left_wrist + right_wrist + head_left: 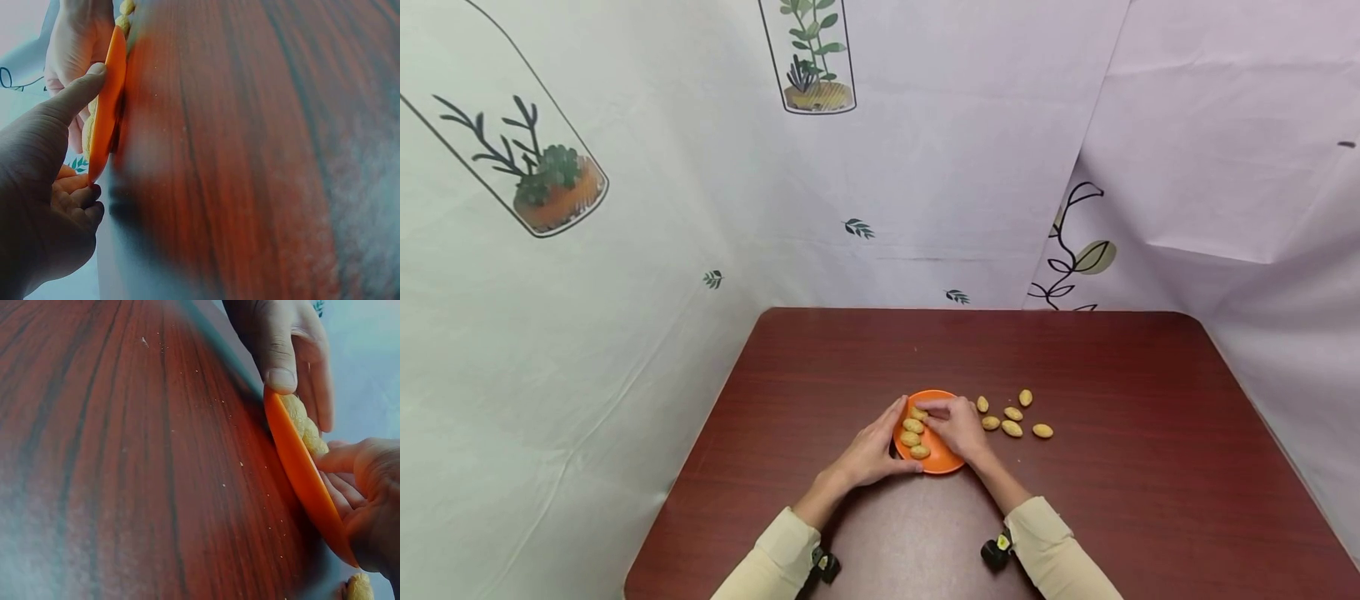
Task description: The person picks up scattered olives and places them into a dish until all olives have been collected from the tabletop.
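the head view is bright and evenly lit, its pale backdrop [940,167] greenish at left, lilac at right. whitish glare washes the near middle of the tabletop [910,542]. in the left wrist view, the left hand [37,187] is darkly shaded; both wrist views show hazy glare low down.

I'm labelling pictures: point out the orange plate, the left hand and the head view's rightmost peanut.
Orange plate [939,456], head view: bare inner surface.
Left hand [870,452], head view: back of the hand.
Rightmost peanut [1042,431], head view: middle of its shell.
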Motion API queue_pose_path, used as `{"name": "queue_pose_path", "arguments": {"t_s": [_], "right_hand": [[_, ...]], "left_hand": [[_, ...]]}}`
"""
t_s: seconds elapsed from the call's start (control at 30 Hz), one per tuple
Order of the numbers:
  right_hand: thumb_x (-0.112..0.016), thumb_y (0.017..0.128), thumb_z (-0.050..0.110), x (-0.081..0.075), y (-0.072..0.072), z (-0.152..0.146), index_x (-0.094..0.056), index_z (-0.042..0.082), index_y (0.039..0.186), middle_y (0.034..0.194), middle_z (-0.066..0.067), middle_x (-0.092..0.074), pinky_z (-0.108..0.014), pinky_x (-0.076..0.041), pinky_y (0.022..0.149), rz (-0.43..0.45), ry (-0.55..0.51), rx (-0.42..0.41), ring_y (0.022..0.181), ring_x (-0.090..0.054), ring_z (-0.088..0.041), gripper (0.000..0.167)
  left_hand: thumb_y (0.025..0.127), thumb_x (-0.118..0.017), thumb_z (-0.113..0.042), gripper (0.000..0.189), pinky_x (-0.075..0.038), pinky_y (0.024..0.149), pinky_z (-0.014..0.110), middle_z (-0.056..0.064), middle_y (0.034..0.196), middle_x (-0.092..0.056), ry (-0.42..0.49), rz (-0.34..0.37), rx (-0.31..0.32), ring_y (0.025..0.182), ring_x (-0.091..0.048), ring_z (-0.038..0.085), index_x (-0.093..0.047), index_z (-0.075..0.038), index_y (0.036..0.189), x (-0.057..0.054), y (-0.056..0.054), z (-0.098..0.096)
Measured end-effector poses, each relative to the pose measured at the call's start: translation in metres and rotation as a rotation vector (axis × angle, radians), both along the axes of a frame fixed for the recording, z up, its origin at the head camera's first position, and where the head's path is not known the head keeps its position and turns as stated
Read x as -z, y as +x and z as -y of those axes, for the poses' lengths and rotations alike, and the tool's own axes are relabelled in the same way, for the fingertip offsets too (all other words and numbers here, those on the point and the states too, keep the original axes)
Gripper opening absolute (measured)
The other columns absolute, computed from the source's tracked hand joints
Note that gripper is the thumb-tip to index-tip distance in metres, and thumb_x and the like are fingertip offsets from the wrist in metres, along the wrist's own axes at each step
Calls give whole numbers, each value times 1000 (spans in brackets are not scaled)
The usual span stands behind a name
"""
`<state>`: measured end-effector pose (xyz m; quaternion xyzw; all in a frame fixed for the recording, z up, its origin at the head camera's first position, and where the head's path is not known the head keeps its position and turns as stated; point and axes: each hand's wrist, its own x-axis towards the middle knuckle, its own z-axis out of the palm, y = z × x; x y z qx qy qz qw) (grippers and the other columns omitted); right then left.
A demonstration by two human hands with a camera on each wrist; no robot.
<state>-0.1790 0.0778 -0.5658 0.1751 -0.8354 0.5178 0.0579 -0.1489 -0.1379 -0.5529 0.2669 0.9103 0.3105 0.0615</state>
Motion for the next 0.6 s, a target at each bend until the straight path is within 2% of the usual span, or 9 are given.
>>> {"name": "queue_pose_path", "arguments": {"t_s": [0.23, 0.37, 0.6], "right_hand": [[-83, 87, -7, 0, 1, 1, -83, 0, 113, 110, -16, -79, -35, -63, 81, 53, -71, 15, 101, -78, -31, 27], [-83, 87, -8, 1, 1, 1, -83, -1, 112, 110, -18, -79, -36, -63, 80, 69, -79, 26, 100, -78, -32, 26], [-82, 87, -9, -1, 1, 1, -81, -3, 115, 112, -20, -78, -36, -63, 82, 69, -78, -5, 103, -77, -34, 28]], "left_hand": [[86, -89, -50, 118, -38, 119, 55, 18, 173, -26, 6, 18, -2, 154, -36, 33, -20, -3, 169, -2, 0, -1], [85, -89, -50, 119, -38, 119, 55, 18, 173, -26, 5, 20, -1, 154, -36, 33, -19, -3, 169, -2, 0, -1], [85, -89, -50, 119, -38, 119, 56, 17, 173, -26, 2, 14, -2, 154, -36, 33, -20, -3, 170, -1, 0, 0]]}}
